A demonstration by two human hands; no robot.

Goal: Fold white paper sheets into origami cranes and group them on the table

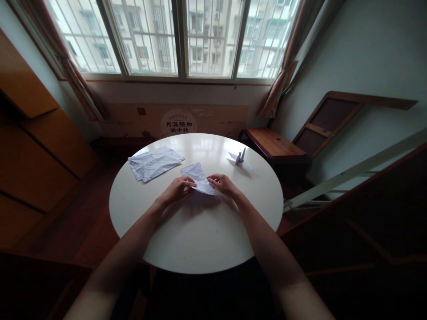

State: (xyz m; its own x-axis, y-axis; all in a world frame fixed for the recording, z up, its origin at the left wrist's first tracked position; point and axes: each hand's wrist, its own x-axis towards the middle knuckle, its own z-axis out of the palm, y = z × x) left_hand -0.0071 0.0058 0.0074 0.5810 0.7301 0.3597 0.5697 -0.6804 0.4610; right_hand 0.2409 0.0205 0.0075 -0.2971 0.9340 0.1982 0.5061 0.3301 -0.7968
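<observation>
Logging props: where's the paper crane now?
In the head view, the crane stands on the table, toward its far right edge, beyond the right hand.

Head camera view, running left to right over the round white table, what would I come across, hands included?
Creased sheets of paper, the left hand, the partly folded paper held between both hands, the right hand, then the folded paper bird.

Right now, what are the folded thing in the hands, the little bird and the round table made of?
Folded thing: looks like thin, matte paper, with creases.
Little bird: probably matte paper too, judging by its sharp, flat folds.
Round table: smooth, glossy white top with bright reflections; maybe laminate or painted wood.
</observation>
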